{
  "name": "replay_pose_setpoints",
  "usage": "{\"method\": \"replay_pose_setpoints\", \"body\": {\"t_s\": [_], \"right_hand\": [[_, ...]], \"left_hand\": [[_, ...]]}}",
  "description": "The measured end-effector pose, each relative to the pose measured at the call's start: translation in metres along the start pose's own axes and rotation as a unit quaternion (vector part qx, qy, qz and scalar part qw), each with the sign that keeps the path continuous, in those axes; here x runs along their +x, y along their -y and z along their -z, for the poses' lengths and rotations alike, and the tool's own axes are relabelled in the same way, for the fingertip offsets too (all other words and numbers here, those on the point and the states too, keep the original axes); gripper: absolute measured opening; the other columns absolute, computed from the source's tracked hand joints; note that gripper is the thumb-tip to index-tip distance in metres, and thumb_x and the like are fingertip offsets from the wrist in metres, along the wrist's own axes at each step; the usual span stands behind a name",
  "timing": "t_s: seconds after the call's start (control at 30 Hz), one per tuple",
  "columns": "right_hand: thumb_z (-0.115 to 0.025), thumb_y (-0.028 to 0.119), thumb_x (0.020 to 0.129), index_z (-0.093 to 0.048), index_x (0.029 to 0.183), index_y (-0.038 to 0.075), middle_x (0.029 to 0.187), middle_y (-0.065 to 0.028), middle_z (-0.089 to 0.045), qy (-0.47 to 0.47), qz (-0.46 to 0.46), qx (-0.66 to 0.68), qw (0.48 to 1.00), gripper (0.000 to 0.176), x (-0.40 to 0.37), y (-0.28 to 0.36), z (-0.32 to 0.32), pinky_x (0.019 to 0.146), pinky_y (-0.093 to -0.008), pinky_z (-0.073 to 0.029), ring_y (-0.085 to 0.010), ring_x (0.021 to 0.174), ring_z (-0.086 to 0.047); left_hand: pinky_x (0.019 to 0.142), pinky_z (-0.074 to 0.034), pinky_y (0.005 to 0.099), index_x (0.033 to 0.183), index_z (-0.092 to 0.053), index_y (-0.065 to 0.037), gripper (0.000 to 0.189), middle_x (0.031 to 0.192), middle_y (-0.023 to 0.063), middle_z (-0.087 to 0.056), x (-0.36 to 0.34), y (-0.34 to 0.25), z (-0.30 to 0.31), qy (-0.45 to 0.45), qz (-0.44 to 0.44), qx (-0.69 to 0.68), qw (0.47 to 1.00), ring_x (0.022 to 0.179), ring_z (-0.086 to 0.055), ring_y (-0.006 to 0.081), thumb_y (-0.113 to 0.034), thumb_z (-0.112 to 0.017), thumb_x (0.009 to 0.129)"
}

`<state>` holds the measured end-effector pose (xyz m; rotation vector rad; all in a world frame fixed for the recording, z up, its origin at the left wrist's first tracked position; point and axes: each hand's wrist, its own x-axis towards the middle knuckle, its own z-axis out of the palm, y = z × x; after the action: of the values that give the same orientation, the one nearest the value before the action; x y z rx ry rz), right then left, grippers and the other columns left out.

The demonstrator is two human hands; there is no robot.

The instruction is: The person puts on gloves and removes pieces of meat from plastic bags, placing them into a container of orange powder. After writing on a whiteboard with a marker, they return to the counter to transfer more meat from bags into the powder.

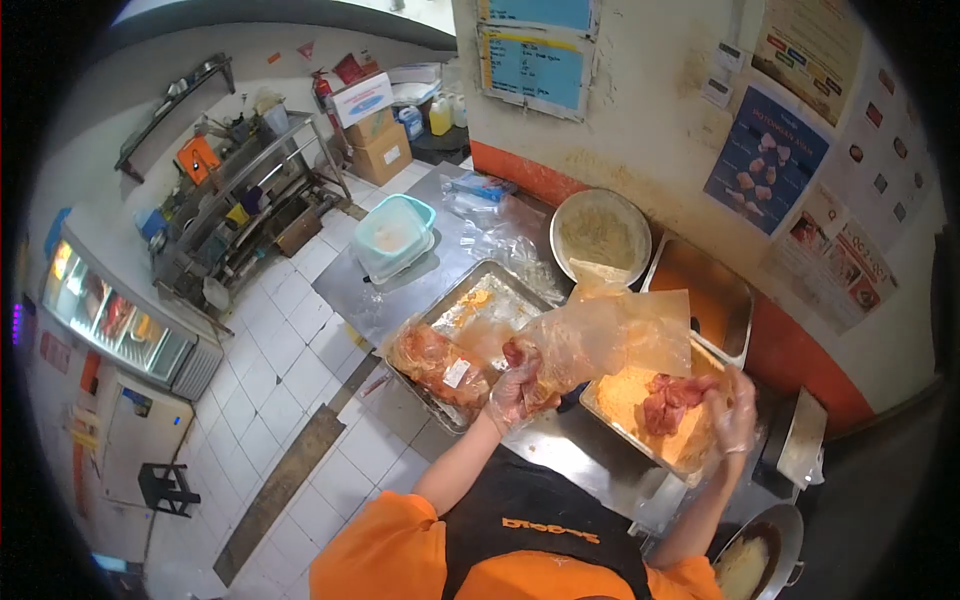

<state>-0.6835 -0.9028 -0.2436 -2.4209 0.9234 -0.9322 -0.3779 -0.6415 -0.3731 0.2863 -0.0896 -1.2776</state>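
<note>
My left hand [513, 393], in a clear plastic glove, is closed around the lower end of a plastic bag [575, 345] with red raw meat showing inside it. That bag stretches to the right towards the tray of orange breading [622, 402]. Over this tray my gloved right hand [733, 412] has its fingers curled at the right edge of some raw meat pieces [675, 402], which lie on the breading. To the left, a bagged lot of meat [430, 362] with a white label rests on a metal tray [488, 278].
Behind are a round bowl of flour [600, 235] and a deep pan of orange liquid [705, 295] by the wall. A turquoise tub [395, 228] stands at the table's far left. A wok [760, 555] is at the lower right.
</note>
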Motion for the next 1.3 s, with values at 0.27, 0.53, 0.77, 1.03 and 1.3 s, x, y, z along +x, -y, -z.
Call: {"method": "replay_pose_setpoints", "body": {"t_s": [0.27,0.53,0.77,1.03,1.3], "right_hand": [[-0.079,0.015,0.085,-0.039,0.151,0.004,0.132,-0.0115,-0.060,0.172,-0.154,0.496,0.837,0.077,-0.003,0.109,-0.076,0.107,-0.0401,-0.044,-0.0240,0.126,-0.055],[-0.066,0.000,0.090,-0.059,0.135,0.003,0.130,-0.0109,-0.064,0.095,0.060,0.232,0.966,0.045,0.021,0.154,-0.172,0.104,-0.0357,-0.048,-0.0225,0.125,-0.059],[-0.069,-0.013,0.074,-0.065,0.124,0.003,0.123,-0.0075,-0.067,0.009,-0.067,0.408,0.910,0.053,0.077,0.165,-0.277,0.099,-0.0332,-0.053,-0.0218,0.118,-0.063],[-0.064,0.015,0.090,-0.066,0.121,0.006,0.116,-0.0247,-0.064,0.121,-0.110,-0.091,0.982,0.032,0.058,0.173,-0.378,0.092,-0.0495,-0.053,-0.0464,0.108,-0.062],[-0.068,0.024,0.088,-0.059,0.131,0.008,0.139,-0.0328,-0.047,0.122,-0.096,-0.161,0.975,0.046,0.051,0.242,-0.326,0.101,-0.0562,-0.046,-0.0530,0.120,-0.053]], "left_hand": [[0.087,-0.060,0.0558,0.131,-0.057,-0.005,0.035,0.121,0.0160,-0.068,0.011,0.029,-0.015,-0.034,0.073,0.111,0.991,0.110,-0.069,0.0347,-0.011,-0.065,0.098],[0.092,-0.060,0.0402,0.126,-0.062,0.003,0.034,0.123,0.0156,-0.068,0.002,-0.011,0.001,-0.163,0.064,0.212,0.961,0.108,-0.069,0.0271,-0.006,-0.069,0.093],[0.090,-0.054,0.0386,0.126,-0.063,-0.009,0.045,0.107,0.0095,-0.071,-0.067,-0.150,0.007,-0.208,-0.120,0.492,0.837,0.100,-0.069,0.0222,-0.025,-0.079,0.087],[0.106,-0.045,0.0447,0.111,-0.069,-0.021,0.041,0.110,0.0056,-0.069,-0.090,-0.263,0.005,-0.067,-0.016,0.918,0.391,0.112,-0.063,0.0282,-0.042,-0.080,0.078],[0.115,-0.037,0.0487,0.146,-0.046,-0.010,0.089,0.141,0.0142,-0.056,-0.060,-0.262,0.026,0.087,0.168,0.953,0.238,0.135,-0.050,0.0335,-0.037,-0.083,0.069]]}}
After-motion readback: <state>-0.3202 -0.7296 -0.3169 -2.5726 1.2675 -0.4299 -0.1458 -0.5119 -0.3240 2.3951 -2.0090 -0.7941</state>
